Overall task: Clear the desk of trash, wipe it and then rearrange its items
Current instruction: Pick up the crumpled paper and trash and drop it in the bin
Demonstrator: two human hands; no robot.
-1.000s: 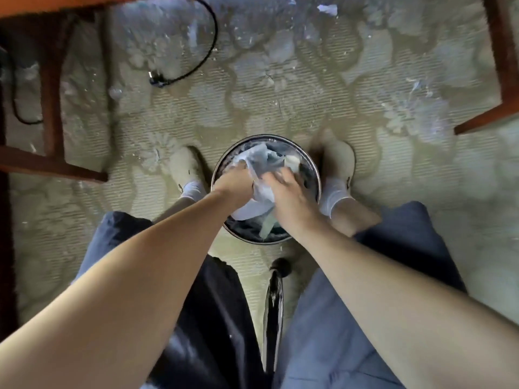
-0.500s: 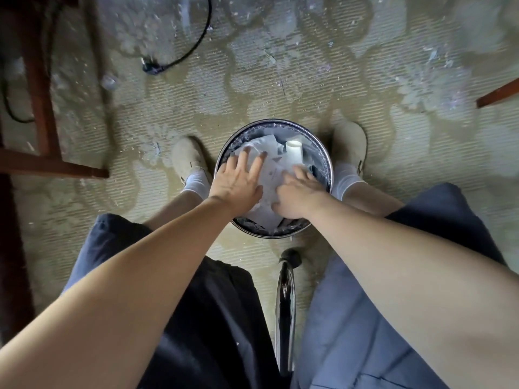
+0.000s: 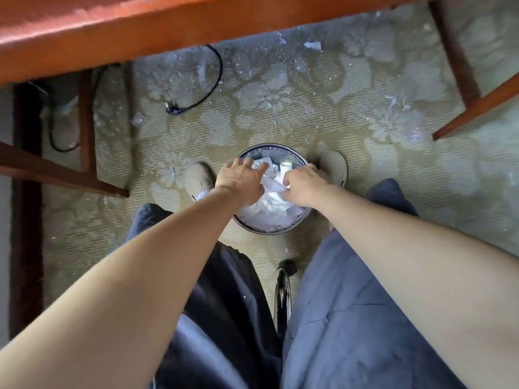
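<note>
A round metal trash bin [image 3: 252,230] stands on the carpet between my feet, filled with crumpled white paper [image 3: 271,204]. A small white cup [image 3: 286,167] sticks up at its far side. My left hand [image 3: 240,181] lies over the left part of the bin, its fingers spread and straight, pressing on the paper near the far rim. My right hand [image 3: 304,186] is on the right part, with its fingers curled into the paper. The bottom of the bin is hidden.
The orange wooden desk [image 3: 140,23] crosses the top, with its legs at the left [image 3: 87,122] and right [image 3: 455,51]. A black cable [image 3: 214,77] and paper scraps [image 3: 313,45] lie on the patterned carpet. A chair base [image 3: 283,290] sits between my knees.
My left hand has slid toward the bin's far rim and my right hand's fingers have curled into the paper. The view has tilted up, and the desk edge now shows.
</note>
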